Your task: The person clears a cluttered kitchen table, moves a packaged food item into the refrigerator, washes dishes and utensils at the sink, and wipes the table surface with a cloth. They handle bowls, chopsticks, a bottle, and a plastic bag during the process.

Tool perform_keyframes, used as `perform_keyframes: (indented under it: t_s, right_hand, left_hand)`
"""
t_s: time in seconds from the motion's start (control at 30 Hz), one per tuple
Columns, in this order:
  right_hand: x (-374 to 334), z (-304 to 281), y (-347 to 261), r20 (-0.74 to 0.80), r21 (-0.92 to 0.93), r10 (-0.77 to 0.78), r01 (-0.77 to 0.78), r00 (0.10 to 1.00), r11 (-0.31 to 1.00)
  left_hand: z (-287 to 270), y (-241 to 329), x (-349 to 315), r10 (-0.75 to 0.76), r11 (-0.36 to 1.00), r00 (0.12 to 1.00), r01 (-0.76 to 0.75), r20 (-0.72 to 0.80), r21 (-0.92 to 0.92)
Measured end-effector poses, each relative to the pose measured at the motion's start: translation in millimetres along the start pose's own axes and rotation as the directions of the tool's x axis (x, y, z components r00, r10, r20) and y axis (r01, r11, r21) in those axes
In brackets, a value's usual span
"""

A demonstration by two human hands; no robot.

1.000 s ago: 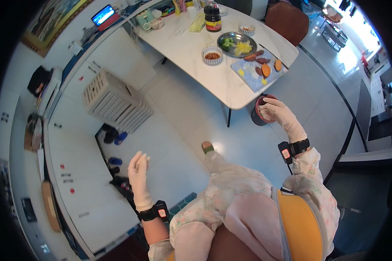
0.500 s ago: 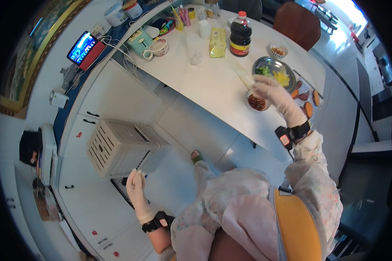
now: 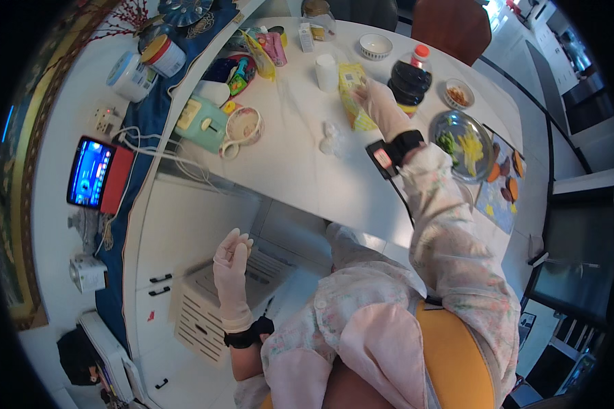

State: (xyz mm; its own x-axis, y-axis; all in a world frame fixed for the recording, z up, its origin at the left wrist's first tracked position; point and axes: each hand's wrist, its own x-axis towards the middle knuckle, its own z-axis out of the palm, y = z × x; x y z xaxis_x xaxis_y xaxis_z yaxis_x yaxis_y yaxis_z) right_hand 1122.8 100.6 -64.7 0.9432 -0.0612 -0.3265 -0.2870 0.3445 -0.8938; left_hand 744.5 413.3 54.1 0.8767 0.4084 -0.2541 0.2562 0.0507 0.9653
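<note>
My right hand (image 3: 381, 108), in a pale thin glove, reaches across the table to a yellow soft packet (image 3: 353, 82). Its fingers extend over the packet's right edge, without a visible grip. Just right of them stands a dark sauce bottle (image 3: 409, 83) with a red cap. My left hand (image 3: 232, 266), gloved too, hangs off the table's front with fingers curled together and no object visible in it. Below it is a beige slatted plastic stool (image 3: 205, 313). My right sleeve partly hides the small bowl that held reddish-brown bits.
A glass plate (image 3: 450, 169) of green and yellow cut pieces stands right, by a board (image 3: 494, 208) with orange and purple slices. Two small bowls, one white (image 3: 376, 46) and one of brown bits (image 3: 459, 94), sit behind. A mug (image 3: 244, 127) and mint-green appliance (image 3: 201, 123) stand left.
My right hand has moved left and away from me, from the bowl of reddish-brown bits to the yellow packet. My left hand has risen slightly. The view has shifted.
</note>
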Motion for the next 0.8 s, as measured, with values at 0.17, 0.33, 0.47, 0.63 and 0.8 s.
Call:
perform_keyframes:
  t_s: [0.17, 0.33, 0.47, 0.63, 0.8]
  right_hand:
    - [143, -21, 34, 0.195, -0.945, -0.687, 0.323, 0.700, 0.061]
    - [240, -24, 43, -0.336, -0.886, -0.665, 0.016, 0.667, 0.464]
    - [273, -19, 33, -0.864, -0.190, -0.234, 0.143, 0.445, 0.971]
    - [251, -10, 17, -0.734, 0.120, -0.162, 0.361, 0.660, 0.925]
    - [238, -2, 5, -0.654, 0.200, -0.119, 0.322, 0.747, 0.925]
  left_hand:
    - [18, 29, 91, -0.103, 0.994, 0.994, 0.102, 0.031, 0.037]
    - [30, 45, 153, -0.170, 0.984, 0.981, 0.164, 0.091, 0.075]
    - [36, 51, 187, -0.220, 0.973, 0.969, 0.210, 0.115, 0.093]
    - [45, 57, 220, -0.257, 0.965, 0.954, 0.245, 0.154, 0.091]
    - [43, 57, 238, -0.283, 0.959, 0.940, 0.277, 0.189, 0.059]
